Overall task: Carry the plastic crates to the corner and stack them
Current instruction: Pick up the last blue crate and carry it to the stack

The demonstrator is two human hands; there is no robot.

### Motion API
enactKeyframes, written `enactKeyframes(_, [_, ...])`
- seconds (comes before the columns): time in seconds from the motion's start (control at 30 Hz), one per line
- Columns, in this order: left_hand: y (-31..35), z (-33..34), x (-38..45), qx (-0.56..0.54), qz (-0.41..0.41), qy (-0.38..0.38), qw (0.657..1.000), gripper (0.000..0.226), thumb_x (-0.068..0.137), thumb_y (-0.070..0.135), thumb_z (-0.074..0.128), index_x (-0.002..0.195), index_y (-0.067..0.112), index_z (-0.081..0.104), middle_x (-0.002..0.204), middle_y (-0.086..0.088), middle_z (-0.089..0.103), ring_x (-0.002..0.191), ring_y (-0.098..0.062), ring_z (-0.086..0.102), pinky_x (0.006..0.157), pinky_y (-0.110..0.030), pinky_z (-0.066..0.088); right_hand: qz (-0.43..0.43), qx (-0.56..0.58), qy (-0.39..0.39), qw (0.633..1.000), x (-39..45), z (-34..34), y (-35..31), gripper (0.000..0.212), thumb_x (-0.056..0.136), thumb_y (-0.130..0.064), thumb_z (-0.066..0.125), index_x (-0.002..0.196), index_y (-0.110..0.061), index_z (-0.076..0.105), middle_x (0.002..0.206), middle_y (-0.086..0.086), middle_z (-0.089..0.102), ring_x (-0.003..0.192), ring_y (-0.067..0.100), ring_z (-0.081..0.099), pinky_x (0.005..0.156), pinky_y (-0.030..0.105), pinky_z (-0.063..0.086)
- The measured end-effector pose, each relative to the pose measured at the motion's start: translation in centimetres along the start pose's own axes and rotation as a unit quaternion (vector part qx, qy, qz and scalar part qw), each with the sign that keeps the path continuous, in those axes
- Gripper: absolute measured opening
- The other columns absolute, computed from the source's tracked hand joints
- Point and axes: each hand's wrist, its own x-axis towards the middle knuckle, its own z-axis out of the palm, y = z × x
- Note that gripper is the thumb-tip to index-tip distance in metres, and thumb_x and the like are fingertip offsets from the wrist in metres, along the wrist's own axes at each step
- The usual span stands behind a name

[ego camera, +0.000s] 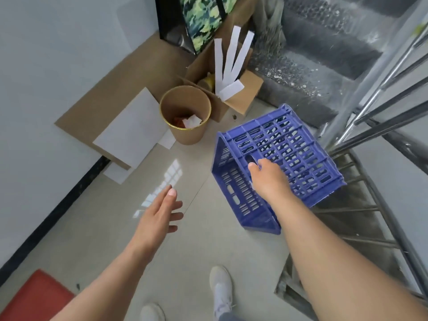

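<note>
Right hand (266, 174) grips 1 blue plastic crate (278, 165) by a slot, fingers hooked through; crate tilted, mesh base up, over the floor (196, 239) beside the stair railing (375, 112). Left hand (159, 216) open, fingers straight, holding nothing. Brown bin (185, 117) near the corner.

Crate (278, 167) is blue slotted plastic, kinda matt. Floor (196, 239) tiles are smooth and glossy, window glare on them. Bin (185, 117) looks like brown paperboard, boxes (234, 98) plain cardboard. Railing (379, 89) is shiny metal, stairs (312, 72) rough speckled concrete.
</note>
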Motion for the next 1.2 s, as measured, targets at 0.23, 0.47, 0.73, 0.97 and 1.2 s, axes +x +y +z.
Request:
enactKeyframes(0.23, [-8.0,1.1,7.2,-0.024,-0.063,0.0,0.998,0.055,0.093,0.054,0.037,0.143,0.03,0.038,0.119,0.002,0.063,0.099,-0.014,0.064,0.083,-0.034,0.052,0.044,-0.144,0.006,0.989,6.4,6.9,1.1,0.053,0.101,-0.042,0.026,0.149,-0.017,0.023,0.155,0.009,0.026,0.135,0.037,0.032,0.103,0.051,0.031])
enactKeyframes(0.47, [-13.4,2.0,12.4,-0.062,-0.082,0.006,0.995,0.048,0.096,0.05,0.037,0.138,0.027,0.042,0.118,-0.003,0.063,0.097,-0.018,0.065,0.085,-0.038,0.053,0.029,-0.155,0.122,0.98,9.0,11.4,2.4,0.058,0.101,-0.044,0.026,0.149,-0.011,0.021,0.154,0.014,0.028,0.137,0.037,0.031,0.106,0.052,0.027])
enactKeyframes(0.73, [-17.8,0.4,13.4,-0.092,-0.101,0.03,0.99,0.048,0.097,0.05,0.035,0.138,0.027,0.041,0.118,-0.004,0.063,0.097,-0.019,0.066,0.084,-0.039,0.053,-0.036,-0.191,0.211,0.958,9.3,12.2,3.6,0.054,0.102,-0.043,0.025,0.14,-0.006,0.035,0.141,0.018,0.045,0.123,0.04,0.046,0.092,0.049,0.039])
enactKeyframes(0.97, [-19.9,-4.1,10.9,-0.136,-0.104,0.087,0.981,0.05,0.096,0.052,0.035,0.14,0.028,0.04,0.118,-0.004,0.063,0.097,-0.019,0.065,0.084,-0.04,0.053,-0.062,-0.194,0.212,0.956,6.4,13.1,1.5,0.053,0.102,-0.041,0.024,0.136,-0.004,0.039,0.132,0.022,0.05,0.115,0.044,0.05,0.078,0.045,0.037])
enactKeyframes(1.2, [-22.9,-9.6,6.4,-0.19,-0.1,0.142,0.966,0.048,0.097,0.051,0.034,0.138,0.028,0.04,0.118,-0.004,0.062,0.098,-0.021,0.065,0.087,-0.043,0.052,-0.108,-0.205,0.161,0.959,0.1,16.5,-2.6,0.054,0.102,-0.042,0.02,0.136,-0.004,0.04,0.129,0.021,0.053,0.11,0.041,0.053,0.072,0.04,0.032])
